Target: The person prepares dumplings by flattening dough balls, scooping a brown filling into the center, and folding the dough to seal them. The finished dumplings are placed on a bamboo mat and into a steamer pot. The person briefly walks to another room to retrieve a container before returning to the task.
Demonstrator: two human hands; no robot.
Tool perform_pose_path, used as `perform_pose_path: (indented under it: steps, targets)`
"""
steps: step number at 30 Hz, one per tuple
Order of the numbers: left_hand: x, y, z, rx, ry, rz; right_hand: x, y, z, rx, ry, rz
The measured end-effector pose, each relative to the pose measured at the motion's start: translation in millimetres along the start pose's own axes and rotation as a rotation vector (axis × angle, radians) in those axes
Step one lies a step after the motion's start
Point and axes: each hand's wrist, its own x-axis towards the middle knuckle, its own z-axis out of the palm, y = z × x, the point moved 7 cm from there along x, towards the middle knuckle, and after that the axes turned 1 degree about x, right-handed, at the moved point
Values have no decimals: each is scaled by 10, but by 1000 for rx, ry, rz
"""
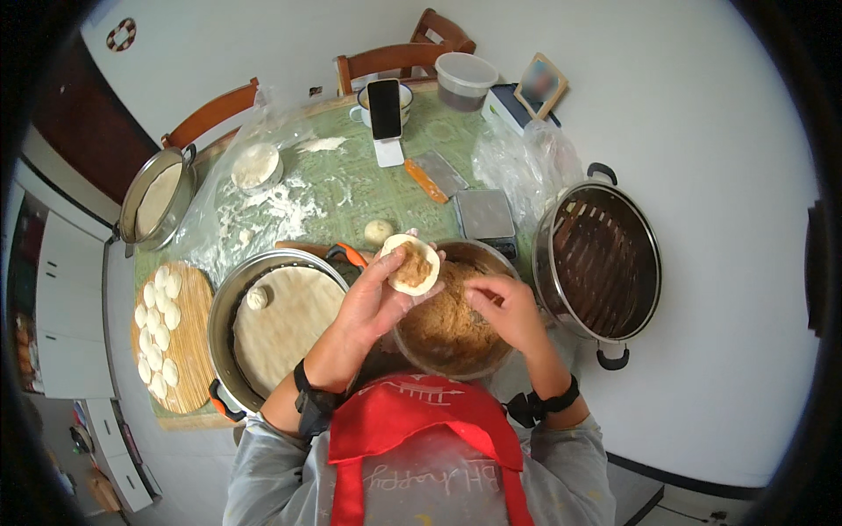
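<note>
My left hand (378, 299) holds up a round dough wrapper (431, 277) with brown filling (413, 264) heaped in its middle. The thumb rests on the wrapper's near left rim. Over the metal bowl (490, 253) of brown crumbly filling (441, 322), my right hand (506, 309) has its fingers curled. A small greyish piece, perhaps part of a spoon, shows under those fingers; whether they grip it is hidden. Left of the bowl stands a steamer pot (227, 289) lined with a pale cloth (283, 335). One pleated bun (257, 298) sits on that cloth.
Several flat dough pieces (154, 320) lie on a round wooden board (191, 368). A lump of dough (379, 232), a kitchen scale (485, 214), and a dough scraper (427, 181) are beyond the bowl. Another steamer pot (595, 263) stands right; a phone (385, 110) stands at the back.
</note>
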Motion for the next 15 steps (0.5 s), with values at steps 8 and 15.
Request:
perform_pose_path:
  steps: [8, 15]
  targets:
    - [113, -35, 32, 125, 15, 114, 200, -79, 360, 593, -81, 209]
    - [105, -100, -134, 106, 74, 47, 218, -67, 401, 597, 6, 159]
